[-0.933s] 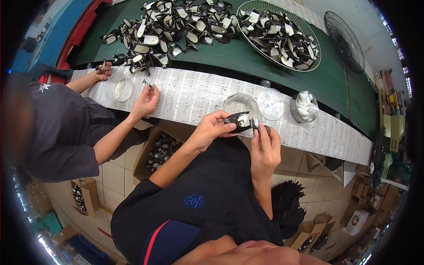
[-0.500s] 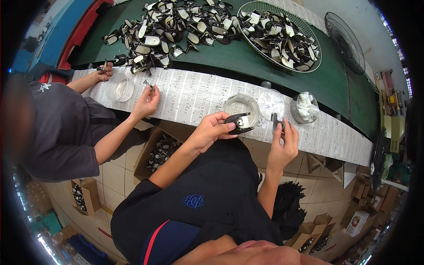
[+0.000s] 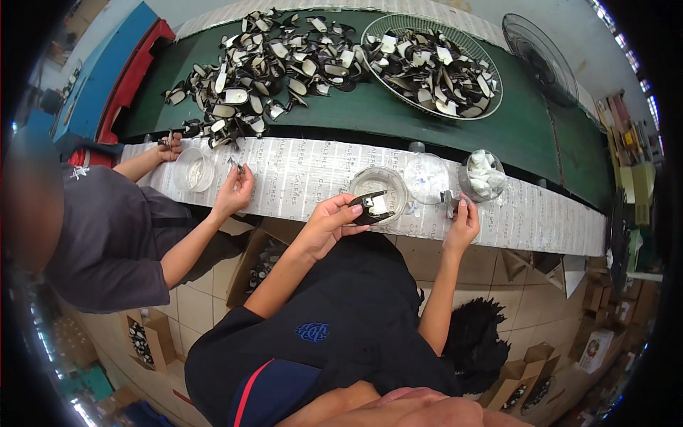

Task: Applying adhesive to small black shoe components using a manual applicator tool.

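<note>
My left hand is closed on a small black curved piece with a white patch, thumb on top, above the rim of a clear round tub. Between the fingertips of my right hand is a small dark flat-ended tool; its exact kind does not show. That hand is near the front edge of the paper-covered bench strip, apart from the black piece. Just beyond it lie a clear round lid and a clear container of white wads.
A heap of black and white pieces covers part of the green belt, beside a wire basket full of them. At left a co-worker's hand holds a small piece near another clear tub. A fan stands at back right.
My right hand has moved right and a little lower, away from the black piece, with the tool still in its fingers. My left hand keeps its hold. The whole view has shifted slightly.
</note>
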### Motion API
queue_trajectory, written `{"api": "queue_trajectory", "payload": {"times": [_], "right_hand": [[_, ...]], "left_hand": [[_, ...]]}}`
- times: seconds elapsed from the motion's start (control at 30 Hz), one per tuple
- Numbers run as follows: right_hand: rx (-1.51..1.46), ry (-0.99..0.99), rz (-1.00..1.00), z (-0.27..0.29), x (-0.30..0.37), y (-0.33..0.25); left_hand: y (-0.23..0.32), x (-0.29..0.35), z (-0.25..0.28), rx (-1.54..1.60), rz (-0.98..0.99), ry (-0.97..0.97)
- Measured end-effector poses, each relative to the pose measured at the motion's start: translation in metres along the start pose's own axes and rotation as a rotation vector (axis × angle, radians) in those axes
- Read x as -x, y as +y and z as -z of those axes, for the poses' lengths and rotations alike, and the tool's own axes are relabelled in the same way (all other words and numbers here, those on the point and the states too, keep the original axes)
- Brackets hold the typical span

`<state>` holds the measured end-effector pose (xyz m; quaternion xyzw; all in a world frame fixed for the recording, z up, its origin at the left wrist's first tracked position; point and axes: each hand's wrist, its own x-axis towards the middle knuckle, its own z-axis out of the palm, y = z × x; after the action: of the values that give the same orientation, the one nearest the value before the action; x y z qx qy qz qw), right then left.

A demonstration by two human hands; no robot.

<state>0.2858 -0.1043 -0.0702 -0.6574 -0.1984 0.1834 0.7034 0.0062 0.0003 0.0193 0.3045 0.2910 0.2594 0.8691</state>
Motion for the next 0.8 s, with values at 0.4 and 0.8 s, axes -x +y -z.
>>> {"api": "queue_trajectory", "payload": {"times": [0.4, 0.8], "right_hand": [[-0.093, -0.050, 0.004, 0.011, -0.002, 0.009], [-0.071, -0.053, -0.001, 0.008, -0.002, 0.009]], "left_hand": [[0.004, 0.001, -0.026, 0.000, 0.029, -0.092], [0.009, 0.005, -0.031, -0.034, 0.029, -0.103]]}}
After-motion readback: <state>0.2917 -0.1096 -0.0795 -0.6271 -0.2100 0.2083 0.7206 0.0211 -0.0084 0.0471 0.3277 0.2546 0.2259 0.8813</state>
